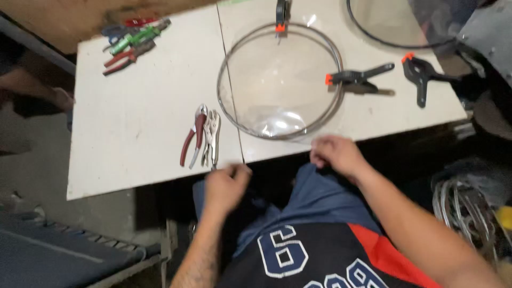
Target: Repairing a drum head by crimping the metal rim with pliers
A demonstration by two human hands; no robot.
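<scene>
A wire ring (280, 80) covered with clear plastic film lies on the white table (144, 117), held by black spring clamps with orange tips at its top (281, 13) and right side (357, 79). My left hand (226, 184) hangs at the table's front edge, fingers curled, just below locking pliers (213, 138) and red-handled pliers (193, 136). My right hand (335, 153) sits at the front edge below the ring, fingers bent. It is blurred, and whether either hand pinches the film or anything else is unclear.
A loose black clamp (421, 74) lies at the right. More pliers and a green-handled tool (133, 42) lie at the far left corner. A second ring (394, 26) sits at the back right. Coiled wire (469, 208) lies on the floor at the right.
</scene>
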